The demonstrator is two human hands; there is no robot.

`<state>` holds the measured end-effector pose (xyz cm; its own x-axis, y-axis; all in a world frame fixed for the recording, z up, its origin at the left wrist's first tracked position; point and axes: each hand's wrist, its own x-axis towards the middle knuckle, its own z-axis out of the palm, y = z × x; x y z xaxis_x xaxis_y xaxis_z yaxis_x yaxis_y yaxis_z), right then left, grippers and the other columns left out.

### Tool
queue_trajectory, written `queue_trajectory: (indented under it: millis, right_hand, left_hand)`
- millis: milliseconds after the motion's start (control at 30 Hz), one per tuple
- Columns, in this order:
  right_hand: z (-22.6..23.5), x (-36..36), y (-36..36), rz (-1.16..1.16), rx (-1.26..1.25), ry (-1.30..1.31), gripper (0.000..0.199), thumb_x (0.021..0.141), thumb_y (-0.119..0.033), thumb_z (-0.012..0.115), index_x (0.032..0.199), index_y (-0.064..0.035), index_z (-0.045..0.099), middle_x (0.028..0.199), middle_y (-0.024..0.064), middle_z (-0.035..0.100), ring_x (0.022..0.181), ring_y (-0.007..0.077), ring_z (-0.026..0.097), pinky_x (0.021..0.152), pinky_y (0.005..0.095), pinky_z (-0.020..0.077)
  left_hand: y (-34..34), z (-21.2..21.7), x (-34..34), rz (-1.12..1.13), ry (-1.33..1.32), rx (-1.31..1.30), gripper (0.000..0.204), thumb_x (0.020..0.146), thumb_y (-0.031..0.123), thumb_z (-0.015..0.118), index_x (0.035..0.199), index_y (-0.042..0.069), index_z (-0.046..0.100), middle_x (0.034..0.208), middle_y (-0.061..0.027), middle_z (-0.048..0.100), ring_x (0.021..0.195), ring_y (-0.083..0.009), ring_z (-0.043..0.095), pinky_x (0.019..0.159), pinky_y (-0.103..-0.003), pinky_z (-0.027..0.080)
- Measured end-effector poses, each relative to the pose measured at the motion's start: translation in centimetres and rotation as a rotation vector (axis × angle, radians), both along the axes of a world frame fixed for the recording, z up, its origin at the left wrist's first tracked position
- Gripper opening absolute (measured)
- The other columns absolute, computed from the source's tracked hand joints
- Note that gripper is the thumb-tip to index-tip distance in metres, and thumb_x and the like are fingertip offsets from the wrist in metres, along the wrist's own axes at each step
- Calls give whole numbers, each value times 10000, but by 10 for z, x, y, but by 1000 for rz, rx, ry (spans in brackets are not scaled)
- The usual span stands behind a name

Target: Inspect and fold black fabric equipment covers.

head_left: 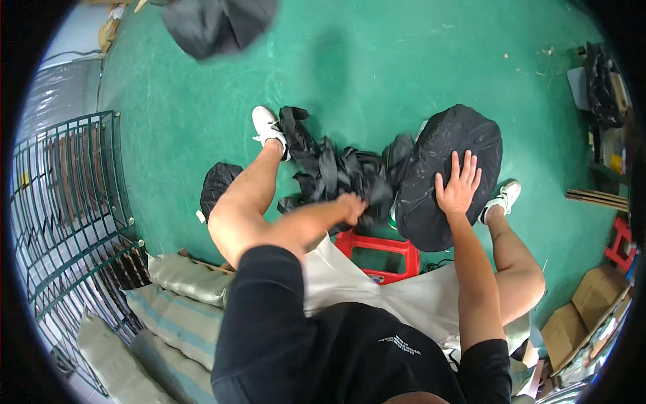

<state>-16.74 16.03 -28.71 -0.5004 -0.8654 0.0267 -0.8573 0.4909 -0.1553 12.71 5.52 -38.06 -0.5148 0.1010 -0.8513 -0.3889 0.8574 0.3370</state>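
Observation:
My right hand (459,185) lies flat, fingers spread, on top of a large rounded object wrapped in a black cover (449,222); what is under the cover is hidden. My left hand (352,209) is smeared by motion at the near side of a crumpled heap of black fabric (336,170). Whether its fingers hold any of the fabric cannot be made out. The heap spreads over the floor between my feet and meets the left side of the covered object. A red plastic stool (409,254) stands close to me, just below the heap.
By my left leg sits a small black-covered bundle (219,185); another dark one (219,27) is at the far left. Metal railings (74,188) and stacked grey-green cushions (178,320) line the left. Cardboard boxes (585,306) and a second red stool (619,246) are at right.

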Motion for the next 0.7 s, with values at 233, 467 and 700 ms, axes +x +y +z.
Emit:
queue_trajectory:
  millis: [233,467,700]
  right_hand:
    - [0,-11,22,-18,-33,42,683,890,-463,530,1475,-151,367,1571,159,233,1456,338,192,1165,518,125]
    - [-3,-8,17,-24,-14,42,675,896,-472,519,1474,-159,368,1568,146,246,1458,331,189,1169,511,111]
    - [2,-1,12,-15,-36,11,665,886,-458,538,1460,-155,396,1567,152,250,1455,336,199,1166,512,120]
  left_hand:
    - [82,54,-52,252,-659,267,455,802,377,662,1159,96,692,1228,-137,649,1132,-279,614,927,-448,498]
    - [-56,117,-89,397,-58,338,613,709,391,777,1244,128,635,1267,-174,611,1143,-327,588,920,-457,486]
    - [-21,19,-57,493,-87,-239,1329,574,532,866,1543,322,-19,1609,-172,-41,1440,-410,198,1046,-635,328]
